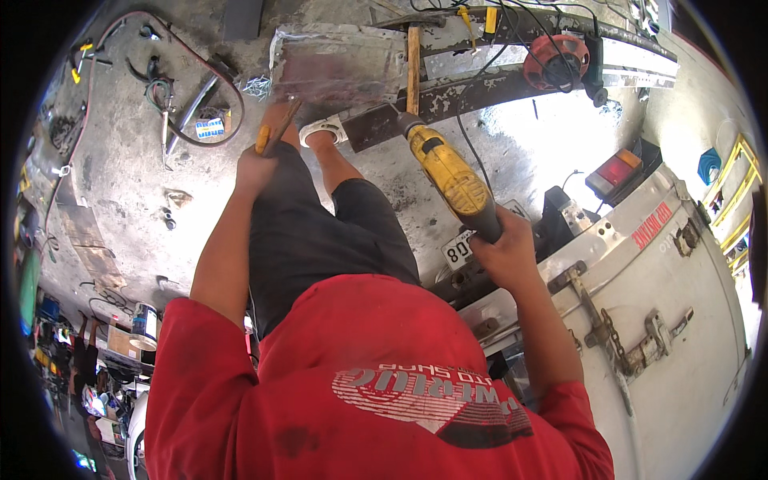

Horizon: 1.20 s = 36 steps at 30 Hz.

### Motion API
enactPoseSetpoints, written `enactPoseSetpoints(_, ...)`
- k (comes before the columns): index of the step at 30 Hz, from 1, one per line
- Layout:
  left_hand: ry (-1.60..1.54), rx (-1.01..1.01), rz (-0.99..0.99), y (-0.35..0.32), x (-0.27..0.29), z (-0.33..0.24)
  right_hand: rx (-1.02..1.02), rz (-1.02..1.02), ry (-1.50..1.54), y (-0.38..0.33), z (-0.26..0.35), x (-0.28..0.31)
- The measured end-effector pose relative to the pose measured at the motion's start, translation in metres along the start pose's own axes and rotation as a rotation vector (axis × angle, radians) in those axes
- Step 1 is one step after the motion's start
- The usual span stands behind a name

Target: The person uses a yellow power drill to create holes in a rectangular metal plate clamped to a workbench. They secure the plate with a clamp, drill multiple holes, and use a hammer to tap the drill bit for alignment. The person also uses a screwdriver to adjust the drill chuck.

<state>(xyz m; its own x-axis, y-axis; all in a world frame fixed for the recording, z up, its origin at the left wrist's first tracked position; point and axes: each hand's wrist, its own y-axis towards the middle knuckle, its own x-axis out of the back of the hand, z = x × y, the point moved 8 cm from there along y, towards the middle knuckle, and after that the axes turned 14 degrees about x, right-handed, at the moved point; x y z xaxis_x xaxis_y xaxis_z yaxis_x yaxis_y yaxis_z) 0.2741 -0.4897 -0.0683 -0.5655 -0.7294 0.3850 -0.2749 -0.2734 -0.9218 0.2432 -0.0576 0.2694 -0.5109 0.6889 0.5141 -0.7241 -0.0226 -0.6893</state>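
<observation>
My right hand (pixel 510 250) is wrapped round the rear handle of a yellow and black power drill (pixel 452 172). Its chuck and thin bit point away from me, the tip close to the right edge of a worn metal panel (pixel 340 64). In my left hand (pixel 254 172) is a pliers-like tool (pixel 263 138) with a yellow-orange grip and a brownish bar; its exact kind is unclear. That tool is just short of the panel's near left corner. A wooden strip (pixel 413 68) lies beside the panel, across a dark, paint-chipped metal beam (pixel 472 94).
A red round-bodied tool (pixel 554 62) with a black cable sits on the beam. At right stands a white vehicle panel (pixel 672 320) with a latch and a tail light (pixel 614 171). A hose (pixel 192 52), clamps (pixel 160 92) and a small blue-white box (pixel 210 128) lie on the concrete floor.
</observation>
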Motion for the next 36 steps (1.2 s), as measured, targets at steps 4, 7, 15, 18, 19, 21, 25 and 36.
enactPoseSetpoints(4,-0.019,-0.004,-0.06,0.008,-0.003,0.008,0.006,0.016,-0.04,0.01,0.004,-0.014)
enactPoseSetpoints(7,-0.019,-0.003,-0.047,0.008,-0.005,0.007,0.022,0.018,-0.056,0.016,0.006,-0.021)
enactPoseSetpoints(15,0.007,0.007,-0.045,0.006,-0.002,0.003,0.074,0.023,-0.129,0.029,0.007,-0.027)
enactPoseSetpoints(18,0.026,-0.011,-0.055,0.003,-0.001,-0.001,0.072,0.03,-0.153,0.031,0.004,-0.029)
enactPoseSetpoints(19,0.019,-0.021,-0.056,0.003,-0.001,-0.002,0.065,0.03,-0.136,0.032,0.005,-0.028)
enactPoseSetpoints(21,0.005,-0.041,-0.056,0.004,0.0,-0.003,0.056,0.033,-0.122,0.033,0.006,-0.029)
enactPoseSetpoints(25,0.008,-0.043,-0.069,0.01,0.001,-0.001,0.041,0.034,-0.127,0.033,0.004,-0.029)
enactPoseSetpoints(36,0.036,-0.059,-0.085,0.009,0.0,-0.002,0.054,0.02,-0.098,0.034,0.002,-0.028)
